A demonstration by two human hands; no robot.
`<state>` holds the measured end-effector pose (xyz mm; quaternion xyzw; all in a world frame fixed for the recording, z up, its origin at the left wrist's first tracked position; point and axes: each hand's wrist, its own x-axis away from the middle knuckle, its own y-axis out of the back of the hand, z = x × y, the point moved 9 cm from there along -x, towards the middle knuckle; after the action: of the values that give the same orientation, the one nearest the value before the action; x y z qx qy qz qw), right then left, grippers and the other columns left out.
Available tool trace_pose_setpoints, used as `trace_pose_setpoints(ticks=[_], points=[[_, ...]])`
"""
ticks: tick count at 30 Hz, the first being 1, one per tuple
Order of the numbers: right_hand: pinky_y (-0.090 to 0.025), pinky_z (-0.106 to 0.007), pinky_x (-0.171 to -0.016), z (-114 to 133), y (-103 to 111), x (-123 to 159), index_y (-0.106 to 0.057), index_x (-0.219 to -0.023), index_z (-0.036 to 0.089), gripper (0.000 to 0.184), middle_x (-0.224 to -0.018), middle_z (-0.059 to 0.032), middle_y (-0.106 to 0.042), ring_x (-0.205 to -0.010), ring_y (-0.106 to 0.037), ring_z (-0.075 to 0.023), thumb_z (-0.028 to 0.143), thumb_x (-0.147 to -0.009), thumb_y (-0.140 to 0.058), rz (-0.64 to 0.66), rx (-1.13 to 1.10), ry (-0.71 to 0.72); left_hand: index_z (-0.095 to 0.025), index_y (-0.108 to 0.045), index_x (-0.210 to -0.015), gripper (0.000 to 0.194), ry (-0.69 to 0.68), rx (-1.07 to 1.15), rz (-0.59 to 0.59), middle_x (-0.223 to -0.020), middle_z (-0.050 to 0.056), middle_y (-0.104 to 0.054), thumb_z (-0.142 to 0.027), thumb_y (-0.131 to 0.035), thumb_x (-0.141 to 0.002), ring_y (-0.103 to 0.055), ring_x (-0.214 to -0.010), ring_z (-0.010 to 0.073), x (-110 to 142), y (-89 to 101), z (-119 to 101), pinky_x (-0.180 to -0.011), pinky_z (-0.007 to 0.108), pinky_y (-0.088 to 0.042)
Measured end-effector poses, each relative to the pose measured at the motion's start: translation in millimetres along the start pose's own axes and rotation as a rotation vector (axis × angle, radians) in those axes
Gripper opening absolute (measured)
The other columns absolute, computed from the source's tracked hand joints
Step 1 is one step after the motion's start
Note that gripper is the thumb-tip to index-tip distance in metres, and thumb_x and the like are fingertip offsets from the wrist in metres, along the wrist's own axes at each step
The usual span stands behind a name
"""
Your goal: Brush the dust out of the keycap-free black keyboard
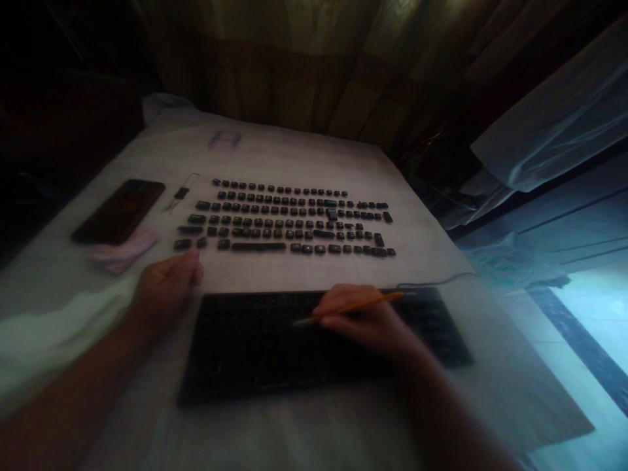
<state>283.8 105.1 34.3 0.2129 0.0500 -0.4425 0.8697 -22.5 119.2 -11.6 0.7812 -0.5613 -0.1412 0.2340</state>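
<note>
The dark keyboard base (235,347) lies flat on the white-covered bench (294,150), nearest the person, with its thin cable (441,282) running off from the far edge towards the right. Over it, the right hand (360,317) pinches a slim orange-handled tool (367,303) between thumb and fingers (perhaps a small brush, though blur hides its tip), angled down to the left. The left hand (167,281) is curled in, fingers drawn together, just off the base's far left corner; whether it pinches anything, I cannot tell. Beyond the base, loose keycaps (258,246) stand in rows, with a phone (120,209), a pink cloth (125,252) and a wire tool with a black grip (181,193) to their left. The base looks like stiff plastic, fairly light for its width and likely to slide on the smooth cover if pushed, so a steadying hold suits its outer frame, at a short side or corner, clear of the key sockets, which are probably its fragile part. The orange handle seems light and rigid, best taken low, near the tip, as a pencil is. The keycaps would be hard, small and easily knocked out of line.
</note>
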Motion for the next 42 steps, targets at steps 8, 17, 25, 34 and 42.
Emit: trace_pose_setpoints(ticks=[8,17,25,34,42], points=[[-0.063,-0.029,-0.073,-3.1,3.0,1.8,-0.078,-0.098,0.025,0.009,-0.089,-0.0030,-0.076,-0.082,-0.072,-0.0156,0.021,-0.092,-0.073,0.033,0.055,-0.031,-0.023,-0.050,-0.055,0.044,-0.012,0.000,-0.002,-0.040,-0.006,-0.038,-0.051,-0.047,-0.088,-0.034,-0.040,0.0109,0.9,0.3,-2.0,-0.044,0.026,-0.026],[-0.061,-0.029,-0.070,-5.3,-2.3,3.7,-0.079,-0.097,0.023,0.010,-0.089,-0.0037,-0.074,-0.079,-0.072,-0.0159,0.019,-0.092,-0.070,0.083,0.155,-0.128,-0.023,-0.051,-0.054,0.043,-0.018,-0.019,-0.022,-0.043,-0.005,-0.042,-0.051,-0.047,-0.087,-0.038,-0.042,0.0114,-0.4,1.2,-1.4,-0.044,0.026,-0.029],[-0.061,-0.028,-0.068,-8.0,-7.3,4.5,-0.079,-0.098,0.021,0.010,-0.088,-0.0045,-0.074,-0.078,-0.072,-0.0158,0.021,-0.092,-0.070,0.085,0.129,-0.108,-0.023,-0.051,-0.054,0.044,-0.045,-0.038,-0.013,-0.042,-0.005,-0.040,-0.052,-0.046,-0.086,-0.035,-0.041,0.0109,-0.6,1.0,-4.7,-0.044,0.026,-0.027],[-0.061,-0.029,-0.070,-0.1,-1.4,2.1,-0.078,-0.099,0.024,0.009,-0.088,-0.0032,-0.076,-0.078,-0.072,-0.0164,0.026,-0.094,-0.071,0.003,0.058,-0.026,-0.022,-0.051,-0.054,0.045,-0.023,-0.017,-0.012,-0.042,-0.005,-0.041,-0.053,-0.047,-0.087,-0.037,-0.042,0.0115,-0.1,0.3,-1.3,-0.046,0.026,-0.029],[-0.061,-0.032,-0.074,-5.3,7.7,2.5,-0.074,-0.094,0.022,0.006,-0.087,-0.0038,-0.077,-0.080,-0.074,-0.0182,0.023,-0.088,-0.074,-0.122,0.118,-0.095,-0.022,-0.051,-0.055,0.044,-0.031,-0.005,-0.007,-0.043,-0.005,-0.041,-0.050,-0.047,-0.088,-0.036,-0.043,0.0111,0.6,0.4,-1.1,-0.046,0.026,-0.028]])
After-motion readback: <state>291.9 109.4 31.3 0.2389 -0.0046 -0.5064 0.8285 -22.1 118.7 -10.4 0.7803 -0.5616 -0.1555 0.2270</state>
